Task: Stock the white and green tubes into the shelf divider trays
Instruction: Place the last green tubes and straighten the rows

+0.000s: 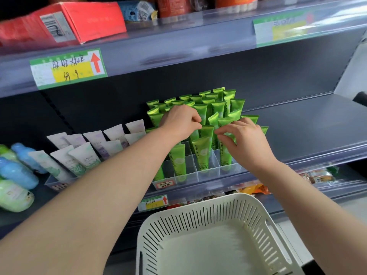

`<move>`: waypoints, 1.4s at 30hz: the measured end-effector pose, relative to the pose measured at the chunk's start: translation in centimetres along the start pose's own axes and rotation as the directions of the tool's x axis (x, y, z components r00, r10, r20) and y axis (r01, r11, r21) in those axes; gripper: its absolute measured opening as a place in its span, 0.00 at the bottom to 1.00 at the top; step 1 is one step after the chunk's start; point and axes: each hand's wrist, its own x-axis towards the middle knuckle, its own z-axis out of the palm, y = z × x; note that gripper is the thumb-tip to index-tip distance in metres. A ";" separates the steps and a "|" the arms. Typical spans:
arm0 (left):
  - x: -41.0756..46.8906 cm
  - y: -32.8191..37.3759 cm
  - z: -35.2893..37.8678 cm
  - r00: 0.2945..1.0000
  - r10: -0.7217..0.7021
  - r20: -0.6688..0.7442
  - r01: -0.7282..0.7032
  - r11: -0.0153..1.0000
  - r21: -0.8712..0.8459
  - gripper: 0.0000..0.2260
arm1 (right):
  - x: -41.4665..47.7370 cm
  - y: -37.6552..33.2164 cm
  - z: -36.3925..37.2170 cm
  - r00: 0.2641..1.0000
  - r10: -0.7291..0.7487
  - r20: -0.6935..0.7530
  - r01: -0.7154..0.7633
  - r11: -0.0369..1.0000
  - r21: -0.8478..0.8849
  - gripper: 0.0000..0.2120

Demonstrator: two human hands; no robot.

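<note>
While the green tubes (pixel 203 153) stand crimped end up in the clear tray (pixel 208 175), packed in rows that run from the front compartments to the back of the shelf (pixel 297 126), both hands reach into the middle of them. The left hand (pixel 179 121) comes in from the left with its fingers curled, and its fingertips pinch the top edge of one tube near the centre of the tray. The right hand (pixel 246 139) sits just beside it on the right, fingers and thumb bent round the top of another tube in the right-hand columns; exactly which tube each hand holds cannot be told, as the tops crowd together. The two hands are near each other but apart, with a tube top showing between them. A few front compartments hold single tubes, and one at the front left looks unfilled. A small label (pixel 165 184) is fixed to the tray's front wall. To the left, the white tubes (pixel 83 155) lean back in a second tray (pixel 51 182), and further left blue and green bottles (pixel 17 173) lie on the same shelf. Below the hands, a white slotted basket (pixel 198 219) sits near the camera with nothing showing in it. On the shelf edge above hangs a green and yellow price tag (pixel 68 68) with a red arrow, and a red box (pixel 89 18) rests on the upper shelf.
</note>
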 end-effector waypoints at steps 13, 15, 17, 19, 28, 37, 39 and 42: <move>-0.3 -0.7 -0.1 0.997 -0.070 0.026 0.066 0.989 0.131 0.04 | 0.0 0.0 0.0 0.998 -0.007 0.064 0.009 1.000 -0.029 0.07; -0.4 -1.0 -0.2 0.997 -0.072 0.036 0.067 0.989 0.130 0.04 | 0.3 -0.2 0.1 0.997 0.000 0.082 0.002 1.000 -0.026 0.08; -0.5 -1.0 -0.1 0.997 -0.071 0.037 0.065 0.990 0.127 0.05 | 0.6 -0.6 0.2 0.995 -0.001 0.104 0.005 1.000 -0.031 0.10; -0.5 -0.8 0.0 0.997 -0.070 0.033 0.066 0.991 0.113 0.05 | 1.1 -1.1 0.4 0.989 -0.007 0.146 0.015 0.999 -0.052 0.12; -1.2 -2.1 -1.2 0.995 -0.083 -0.060 0.086 0.995 0.048 0.08 | 2.0 -2.2 1.9 0.965 0.046 0.259 -0.031 0.998 -0.061 0.10; -1.3 -2.1 -1.5 0.994 -0.055 -0.095 0.058 0.998 0.028 0.10 | 1.7 -2.0 0.7 0.957 0.030 0.288 -0.021 0.999 -0.036 0.15; -1.2 -1.7 -1.4 0.995 -0.029 -0.099 0.030 0.999 0.012 0.10 | 1.3 -1.3 -0.3 0.975 0.033 0.219 -0.029 0.999 -0.023 0.16; -1.0 -0.8 -1.1 0.996 0.000 -0.088 0.001 1.000 0.014 0.09 | 0.4 0.3 -1.4 0.995 0.067 0.078 -0.067 0.998 -0.003 0.09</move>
